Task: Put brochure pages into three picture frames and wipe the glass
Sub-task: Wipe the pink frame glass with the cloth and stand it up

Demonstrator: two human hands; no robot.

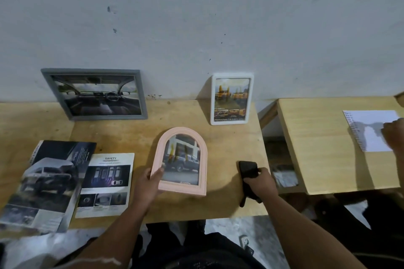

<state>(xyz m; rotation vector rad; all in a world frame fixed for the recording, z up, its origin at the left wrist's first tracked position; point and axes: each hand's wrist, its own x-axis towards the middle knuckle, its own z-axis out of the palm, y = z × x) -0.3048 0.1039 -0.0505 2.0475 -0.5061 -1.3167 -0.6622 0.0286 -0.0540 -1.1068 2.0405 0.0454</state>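
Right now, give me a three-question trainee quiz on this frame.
1. True or false: the pink arched frame already holds a page.
2. Which hand holds the dark cloth: A left, B right?
3. How many frames lean on the wall?

Key:
1. True; the left hand has its grip on it.
2. B, the right hand.
3. Two: the grey frame and the white frame.

Both your forearms reach forward, bare, elbows low. Your left hand point(149, 183) is palm-in, fingers curled behind the pink frame point(181, 161), thumb on its front edge. Your right hand point(259, 182) is knuckles up, fist closed around the dark cloth point(248, 172).
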